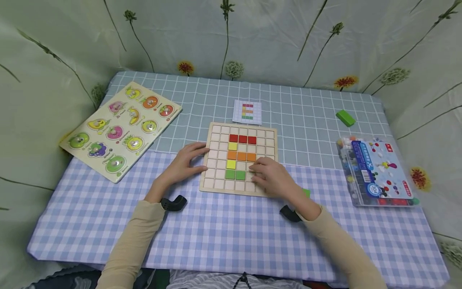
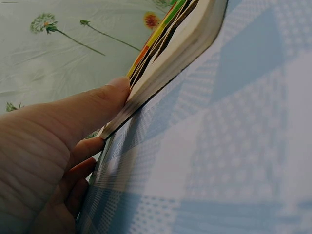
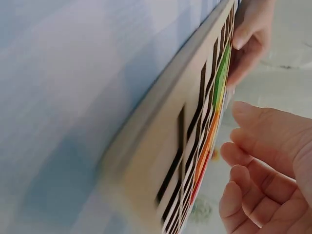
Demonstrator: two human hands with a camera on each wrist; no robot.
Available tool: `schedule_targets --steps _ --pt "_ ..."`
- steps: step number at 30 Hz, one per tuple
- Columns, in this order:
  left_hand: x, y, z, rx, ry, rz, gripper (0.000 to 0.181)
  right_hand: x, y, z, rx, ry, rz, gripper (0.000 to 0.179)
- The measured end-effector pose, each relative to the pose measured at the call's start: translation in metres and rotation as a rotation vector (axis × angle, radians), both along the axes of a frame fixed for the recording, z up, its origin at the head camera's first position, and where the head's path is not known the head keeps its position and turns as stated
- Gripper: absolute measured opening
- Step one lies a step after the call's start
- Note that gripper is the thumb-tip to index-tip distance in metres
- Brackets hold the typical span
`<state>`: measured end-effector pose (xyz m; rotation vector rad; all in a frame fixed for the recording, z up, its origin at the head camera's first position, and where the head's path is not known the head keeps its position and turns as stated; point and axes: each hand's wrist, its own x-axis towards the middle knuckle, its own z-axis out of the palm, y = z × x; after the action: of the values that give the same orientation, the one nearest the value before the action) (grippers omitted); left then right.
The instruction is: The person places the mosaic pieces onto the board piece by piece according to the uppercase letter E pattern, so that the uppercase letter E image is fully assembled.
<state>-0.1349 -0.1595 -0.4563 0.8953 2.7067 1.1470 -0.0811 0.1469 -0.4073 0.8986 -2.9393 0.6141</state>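
A wooden grid board lies in the middle of the table. Set in its cells are red tiles, yellow tiles, orange tiles and two green tiles. My left hand touches the board's left edge; its thumb rests against the wooden side. Over the board's lower right hovers my right hand, beside the green tiles. In the right wrist view its fingers are loosely bent, thumb apart, with nothing seen between them. A printed pattern card lies behind the board.
A fruit puzzle board lies at the left. On the right are a clear plastic box with a printed label and a green block. Another green piece is partly hidden by my right wrist. Flowered curtains surround the table.
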Motion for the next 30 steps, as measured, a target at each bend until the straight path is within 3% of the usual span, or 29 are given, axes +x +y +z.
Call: schedule_targets --steps 14,22,30 --pt "0.0 -0.001 0.001 -0.019 -0.018 0.003 0.06 0.024 0.07 -0.002 -0.092 0.216 -0.046 0.03" --pt "0.0 -0.001 0.0 -0.01 -0.021 0.001 0.059 0.032 0.092 -0.002 -0.101 0.256 -0.084 0.032" --pt "0.001 0.0 0.002 -0.008 -0.015 0.001 0.059 0.04 0.102 -0.001 -0.054 0.222 -0.151 0.029"
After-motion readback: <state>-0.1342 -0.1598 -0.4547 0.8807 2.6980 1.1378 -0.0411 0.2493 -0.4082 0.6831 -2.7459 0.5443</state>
